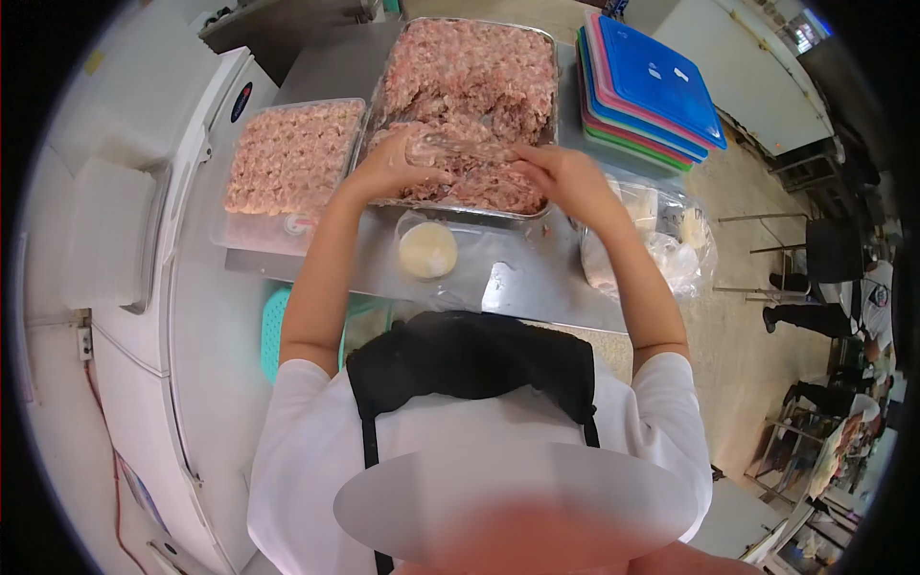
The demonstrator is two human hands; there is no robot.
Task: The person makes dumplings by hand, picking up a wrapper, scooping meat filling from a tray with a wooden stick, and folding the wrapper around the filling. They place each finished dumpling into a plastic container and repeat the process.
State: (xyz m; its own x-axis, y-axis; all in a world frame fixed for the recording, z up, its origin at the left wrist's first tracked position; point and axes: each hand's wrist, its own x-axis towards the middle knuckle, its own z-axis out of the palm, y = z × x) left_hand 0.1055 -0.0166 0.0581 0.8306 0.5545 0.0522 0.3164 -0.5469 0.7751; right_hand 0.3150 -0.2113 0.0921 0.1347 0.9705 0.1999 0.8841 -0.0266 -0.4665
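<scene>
In the head view, holds some clear plastic (467,148) between a wide-curved left hand (388,171) and a narrowly pinching right hand (563,177), over the near part of a metal tray (470,211) of minced meat (470,57); cannot tell how firmly, nor whether touching the meat. Left of the tray, on the metal table (537,273), see a clear box (257,232) filled with meat; to the right, stacked coloured lids (661,81) and a clear bag (677,261); nearer, a pale round item (427,251)
</scene>
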